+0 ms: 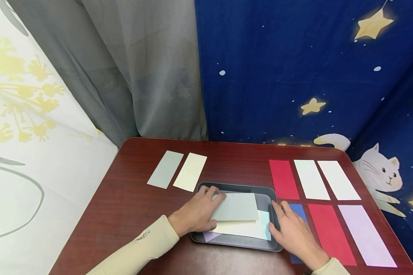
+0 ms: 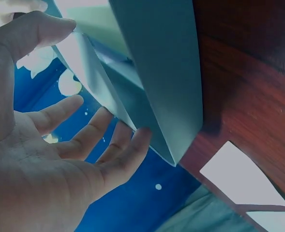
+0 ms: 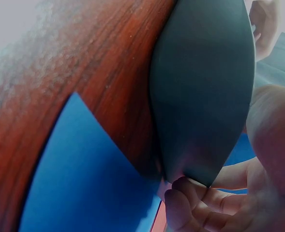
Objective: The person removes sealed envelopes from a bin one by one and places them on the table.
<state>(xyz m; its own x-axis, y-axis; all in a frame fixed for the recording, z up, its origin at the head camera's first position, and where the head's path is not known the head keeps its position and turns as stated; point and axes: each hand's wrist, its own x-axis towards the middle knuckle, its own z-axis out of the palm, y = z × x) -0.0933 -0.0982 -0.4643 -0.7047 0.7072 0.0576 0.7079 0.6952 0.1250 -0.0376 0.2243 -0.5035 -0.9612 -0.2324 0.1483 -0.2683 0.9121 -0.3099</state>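
Observation:
A dark grey tray [image 1: 241, 246] stands near the table's front, with overlapping paper cards inside. Uppermost is a pale grey card [image 1: 237, 206], over a cream card [image 1: 235, 229]; a light blue card [image 1: 265, 225] and a purple card [image 1: 210, 236] peek out. My left hand [image 1: 197, 212] reaches over the tray's left end, fingers spread, fingertips at the rim and the grey card's left end. In the left wrist view its fingers [image 2: 127, 154] are loosely extended along the rim. With its thumb on the inner side, my right hand [image 1: 294, 231] grips the tray's right end, fingers curled at its corner.
On the dark red wooden table [image 1: 124, 214], a grey card [image 1: 166, 169] and a cream card [image 1: 190, 172] lie back left. Rightward lie red cards [image 1: 283, 179], white cards [image 1: 311, 179], a lilac card [image 1: 366, 235] and a blue card [image 1: 297, 210] partly under my right hand. Curtains [image 1: 261, 76] hang behind.

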